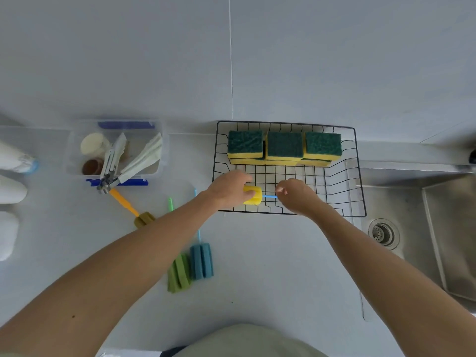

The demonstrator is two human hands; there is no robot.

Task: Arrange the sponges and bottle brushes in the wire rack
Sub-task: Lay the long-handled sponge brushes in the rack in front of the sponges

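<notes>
A black wire rack point(356, 176) sits on the grey counter, with several yellow-and-green sponges point(284, 146) stacked along its back. Over the rack's front part I hold a bottle brush with a yellow foam head point(253, 195) and a thin blue handle. My left hand point(228, 189) grips the foam head. My right hand point(296, 194) pinches the handle's other end. On the counter left of the rack lie three more brushes: a blue one point(201, 261), a green one point(179, 275) and an olive-headed one with an orange handle point(144, 219).
A clear plastic box with blue clips point(116, 150) holds tongs, cloths and cups at the left. White bottles point(13, 176) line the far left edge. A steel sink point(425, 222) with a drain lies right of the rack. A tiled wall stands behind.
</notes>
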